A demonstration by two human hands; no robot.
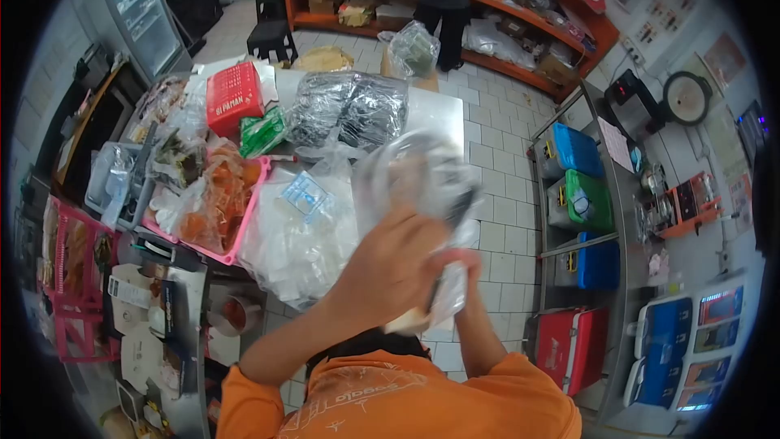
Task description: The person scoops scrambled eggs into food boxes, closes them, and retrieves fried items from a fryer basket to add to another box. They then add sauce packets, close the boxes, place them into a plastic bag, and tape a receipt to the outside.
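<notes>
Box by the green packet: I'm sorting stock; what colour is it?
The box is red with white lettering, best seen in the head view.

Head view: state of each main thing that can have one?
Clear plastic: held up, right hand gripping; contents blurred
Left hand: at the plastic; grip unclear
Black bundle: wrapped in clear plastic
Pink basket: uncovered, filled with bagged items
Upper blue-lidded box: lid on
Green-lidded box: lid on
Red cooler: looks shut
Fridge: door looks shut
</notes>
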